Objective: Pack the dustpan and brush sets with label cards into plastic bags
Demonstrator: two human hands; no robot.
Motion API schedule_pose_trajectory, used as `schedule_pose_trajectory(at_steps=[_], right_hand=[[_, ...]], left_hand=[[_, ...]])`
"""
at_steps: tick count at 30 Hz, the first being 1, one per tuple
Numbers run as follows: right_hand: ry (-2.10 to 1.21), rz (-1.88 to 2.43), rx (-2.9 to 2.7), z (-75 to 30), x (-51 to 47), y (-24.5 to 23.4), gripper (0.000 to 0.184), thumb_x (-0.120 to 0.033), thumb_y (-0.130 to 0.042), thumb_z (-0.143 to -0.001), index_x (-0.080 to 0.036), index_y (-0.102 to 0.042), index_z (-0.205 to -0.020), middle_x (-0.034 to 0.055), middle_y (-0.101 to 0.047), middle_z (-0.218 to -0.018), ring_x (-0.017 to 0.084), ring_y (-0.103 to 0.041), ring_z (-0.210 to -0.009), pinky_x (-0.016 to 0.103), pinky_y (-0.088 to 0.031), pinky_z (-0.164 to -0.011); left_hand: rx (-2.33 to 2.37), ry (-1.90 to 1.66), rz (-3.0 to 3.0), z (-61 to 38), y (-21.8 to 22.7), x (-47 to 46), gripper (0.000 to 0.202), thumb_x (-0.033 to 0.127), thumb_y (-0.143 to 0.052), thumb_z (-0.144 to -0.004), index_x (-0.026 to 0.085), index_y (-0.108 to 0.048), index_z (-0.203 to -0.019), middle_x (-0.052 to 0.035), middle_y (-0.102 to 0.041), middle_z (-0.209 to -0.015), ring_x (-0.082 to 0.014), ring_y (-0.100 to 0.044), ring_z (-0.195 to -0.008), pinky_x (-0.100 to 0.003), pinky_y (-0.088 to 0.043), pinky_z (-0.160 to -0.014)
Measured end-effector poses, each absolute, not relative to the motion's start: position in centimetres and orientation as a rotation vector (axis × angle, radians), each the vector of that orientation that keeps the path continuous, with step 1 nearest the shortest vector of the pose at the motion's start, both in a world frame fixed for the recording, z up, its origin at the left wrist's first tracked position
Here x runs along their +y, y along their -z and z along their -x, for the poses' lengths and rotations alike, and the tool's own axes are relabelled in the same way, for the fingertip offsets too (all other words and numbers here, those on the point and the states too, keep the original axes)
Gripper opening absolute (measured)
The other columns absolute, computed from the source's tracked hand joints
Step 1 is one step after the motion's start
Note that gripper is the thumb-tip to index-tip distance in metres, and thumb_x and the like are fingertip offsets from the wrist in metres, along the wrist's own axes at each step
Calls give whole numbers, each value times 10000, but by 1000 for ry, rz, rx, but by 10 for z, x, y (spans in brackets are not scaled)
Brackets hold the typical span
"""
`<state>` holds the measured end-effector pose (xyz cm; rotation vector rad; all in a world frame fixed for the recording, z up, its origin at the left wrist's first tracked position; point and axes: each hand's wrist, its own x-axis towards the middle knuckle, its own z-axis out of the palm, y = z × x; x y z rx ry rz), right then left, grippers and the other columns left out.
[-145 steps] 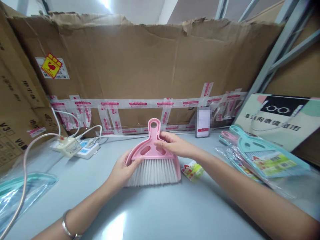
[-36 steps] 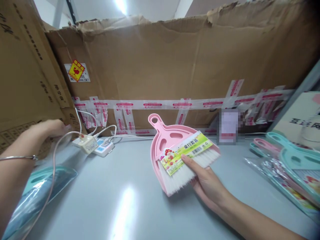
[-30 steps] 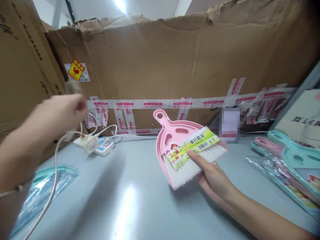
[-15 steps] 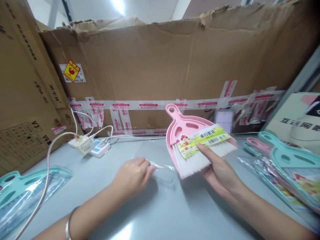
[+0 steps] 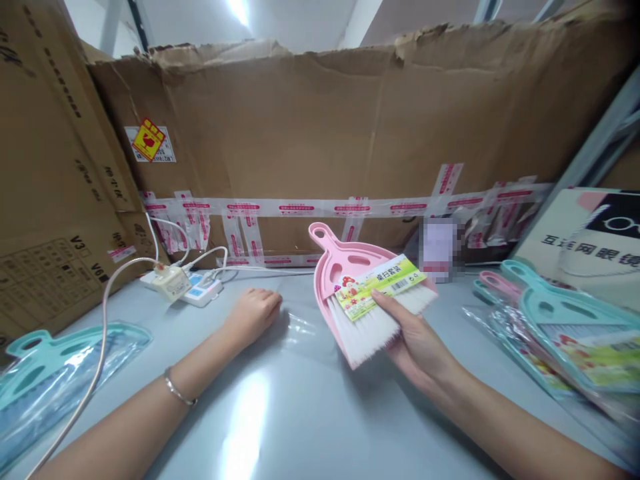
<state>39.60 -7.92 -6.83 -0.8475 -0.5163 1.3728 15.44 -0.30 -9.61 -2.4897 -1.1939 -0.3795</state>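
Note:
My right hand (image 5: 420, 340) grips a pink dustpan (image 5: 325, 267) by its lower right edge, thumb on top. A brush with white bristles (image 5: 367, 337) is nested in the pan, and a yellow-green printed card (image 5: 380, 287) lies across it. The set is tilted, its handle loop pointing up and left. To the left, my left hand (image 5: 256, 313) is closed low over the table, with a clear plastic bag (image 5: 305, 328) trailing from its fingers toward the dustpan. The fingertips of that hand are partly hidden.
Bagged dustpan sets in turquoise (image 5: 555, 293) and pink are stacked at the right; another turquoise one (image 5: 65, 353) lies at the left under a cable. A power strip with a plug (image 5: 175, 283) stands before a large cardboard box (image 5: 300, 133). A printed bag (image 5: 585, 233) is at far right.
My left hand has moved left and away from the dustpan, drawing the clear bag along. In the right hand, the dustpan set sits slightly further left and lower in view.

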Motion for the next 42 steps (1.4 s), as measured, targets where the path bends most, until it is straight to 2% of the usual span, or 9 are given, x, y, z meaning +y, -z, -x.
schedule_pose_trajectory(at_steps=[6,9,12,19,25,32,42], right_hand=[[-1498,875,-616,-392,-90,68,562,-279,-773,-635,-193,-572,-1153,72,-695,-1018,242,-656,-918,373,-537,-815],[-1630,905,-752,-390,-96,69,473,-296,-769,-638,-150,-617,-1061,96,-706,-965,252,-669,-867,399,-527,-827],[-1708,909,-845,-387,-99,74,433,-291,-752,-660,-140,-622,-1044,101,-701,-984,247,-667,-886,406,-507,-866],[-1705,954,-723,-382,-93,84,469,-275,-738,-677,-150,-591,-1105,102,-690,-1029,239,-648,-960,389,-481,-910],[-1633,942,-585,-379,-89,91,419,-250,-735,-680,-168,-598,-1067,91,-688,-1042,225,-657,-934,353,-530,-822],[-1735,983,-718,-367,-99,98,403,-296,-713,-713,-147,-599,-1070,87,-705,-977,219,-668,-889,311,-541,-743],[-1702,885,-487,-367,-94,99,336,-187,-716,-701,-131,-608,-1015,73,-715,-926,188,-681,-831,268,-558,-721]], left_hand=[[-1331,583,2050,-144,62,-22,228,162,-422,-856,164,-594,-707,-59,-635,-684,-186,-588,-654,-264,-340,-541],[-1374,604,2020,-139,46,-27,221,174,-410,-854,164,-569,-702,-54,-620,-685,-183,-577,-624,-264,-338,-533],[-1368,643,2024,-136,39,-29,204,186,-404,-861,164,-558,-729,-45,-621,-703,-169,-579,-620,-257,-355,-549],[-1130,594,2122,-152,56,-42,262,145,-373,-890,161,-546,-693,-22,-568,-634,-125,-519,-547,-232,-343,-514],[-973,653,2254,-171,70,-54,247,111,-379,-888,154,-554,-719,-21,-563,-632,-119,-509,-539,-229,-344,-483],[-852,725,2263,-187,70,-63,255,112,-413,-871,173,-488,-634,11,-504,-563,-115,-476,-506,-241,-339,-474],[-795,733,2320,-191,75,-72,207,108,-432,-865,163,-508,-680,4,-517,-584,-121,-489,-511,-245,-322,-448]])
